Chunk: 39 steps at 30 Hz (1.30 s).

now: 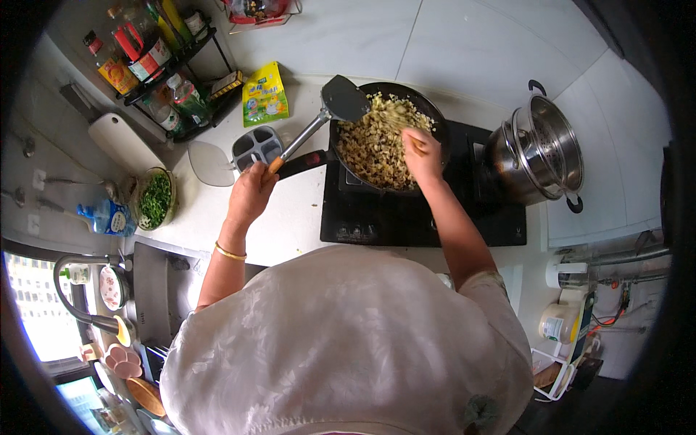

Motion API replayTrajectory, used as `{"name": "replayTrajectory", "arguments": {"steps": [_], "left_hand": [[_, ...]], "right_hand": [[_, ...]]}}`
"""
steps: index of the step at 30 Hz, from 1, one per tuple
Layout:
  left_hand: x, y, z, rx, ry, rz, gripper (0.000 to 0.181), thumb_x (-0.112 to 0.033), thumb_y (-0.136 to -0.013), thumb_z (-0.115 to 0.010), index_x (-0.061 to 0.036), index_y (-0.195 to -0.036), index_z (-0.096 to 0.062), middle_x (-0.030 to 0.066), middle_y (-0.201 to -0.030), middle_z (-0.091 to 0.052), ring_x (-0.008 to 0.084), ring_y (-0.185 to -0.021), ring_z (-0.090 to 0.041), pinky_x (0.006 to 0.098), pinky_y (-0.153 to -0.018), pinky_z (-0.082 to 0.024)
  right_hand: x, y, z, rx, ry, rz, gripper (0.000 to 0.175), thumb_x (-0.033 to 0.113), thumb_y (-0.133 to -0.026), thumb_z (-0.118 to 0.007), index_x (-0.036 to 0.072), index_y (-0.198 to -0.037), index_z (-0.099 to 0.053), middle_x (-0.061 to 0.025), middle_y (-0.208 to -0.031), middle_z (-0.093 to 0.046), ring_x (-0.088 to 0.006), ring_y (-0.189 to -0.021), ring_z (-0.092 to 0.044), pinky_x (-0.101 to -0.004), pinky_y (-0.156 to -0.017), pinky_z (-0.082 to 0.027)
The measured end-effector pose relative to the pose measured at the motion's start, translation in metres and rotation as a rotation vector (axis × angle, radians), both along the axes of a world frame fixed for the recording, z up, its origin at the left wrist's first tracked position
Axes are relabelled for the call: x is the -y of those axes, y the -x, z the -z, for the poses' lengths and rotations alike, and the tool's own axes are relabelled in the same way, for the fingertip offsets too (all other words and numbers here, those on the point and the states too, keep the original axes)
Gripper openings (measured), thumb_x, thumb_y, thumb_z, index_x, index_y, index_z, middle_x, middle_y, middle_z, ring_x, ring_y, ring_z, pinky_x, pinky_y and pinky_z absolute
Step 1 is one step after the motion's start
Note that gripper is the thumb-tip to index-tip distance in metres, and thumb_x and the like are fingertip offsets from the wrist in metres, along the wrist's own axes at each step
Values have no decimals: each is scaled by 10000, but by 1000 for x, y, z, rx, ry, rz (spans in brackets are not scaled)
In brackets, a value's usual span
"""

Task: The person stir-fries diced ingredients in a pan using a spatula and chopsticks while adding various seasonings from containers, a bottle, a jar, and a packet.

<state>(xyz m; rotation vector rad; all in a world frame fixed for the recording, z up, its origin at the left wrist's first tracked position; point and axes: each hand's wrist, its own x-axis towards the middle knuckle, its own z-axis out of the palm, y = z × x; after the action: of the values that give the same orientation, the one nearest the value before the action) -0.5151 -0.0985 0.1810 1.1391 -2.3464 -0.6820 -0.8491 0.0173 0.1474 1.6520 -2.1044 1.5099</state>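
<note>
A black wok [443, 141] full of diced, browned food [375, 149] rests on the black cooktop [380, 223]. My left hand [253, 190] grips the wooden handle of a spatula [346, 99], whose dark blade is over the wok's upper left rim. My right hand [421, 155] is above the food, closed around a thin wooden utensil, perhaps chopsticks; its far end blurs into the food. Beneath the spatula shaft lies the wok's black handle [299, 166].
A steel steamer pot [508, 157] stands right of the wok. Left are a divided seasoning box [261, 144], a yellow packet [265, 95], a bowl of chopped greens [156, 200], a rack of bottles [176, 65] and the sink [174, 288].
</note>
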Motion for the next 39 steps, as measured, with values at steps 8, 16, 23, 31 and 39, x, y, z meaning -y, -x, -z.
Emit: {"name": "replayTrajectory", "arguments": {"steps": [8, 16, 23, 31, 39], "left_hand": [[0, 6, -2, 11, -2, 11, 211, -136, -785, -640, -5, -799, -476, 184, -748, -558, 370, -697, -538, 413, -617, -436], [2, 1, 6, -42, 71, 55, 210, -136, -785, -638, -5, -805, -475, 187, -751, -560, 381, -717, -543, 421, -617, -436], [1, -1, 9, -47, 79, 31, 211, -127, -782, -638, -5, -795, -466, 187, -745, -561, 380, -710, -538, 420, -615, -435], [1, 4, 3, -50, 55, 42, 199, -118, -775, -645, -6, -806, -484, 183, -725, -556, 374, -702, -535, 418, -614, -429], [-1, 0, 6, -76, 39, 17, 190, -110, -779, -639, -1, -807, -486, 182, -725, -555, 366, -694, -535, 413, -610, -426]], "right_hand": [[2, -47, 14, -176, -6, -156, 131, 106, -858, -535, 63, -737, -506, -86, -704, -558, -185, -572, -534, -245, -448, -446], [-37, 41, -31, 177, 38, 298, 125, 140, -870, -547, 34, -849, -611, -110, -783, -652, -170, -689, -633, -295, -598, -494], [-26, -14, -31, 278, -271, 49, 73, 66, -837, -577, 12, -802, -611, -66, -791, -646, -125, -704, -605, -236, -648, -480], [-18, -43, -41, -12, -289, -238, 55, 86, -848, -563, 59, -815, -599, -55, -743, -625, -177, -634, -614, -300, -584, -508], [-1, 109, -62, 723, -61, 120, 256, 240, -861, -600, -6, -920, -562, -121, -808, -639, -193, -683, -658, -298, -576, -562]]}}
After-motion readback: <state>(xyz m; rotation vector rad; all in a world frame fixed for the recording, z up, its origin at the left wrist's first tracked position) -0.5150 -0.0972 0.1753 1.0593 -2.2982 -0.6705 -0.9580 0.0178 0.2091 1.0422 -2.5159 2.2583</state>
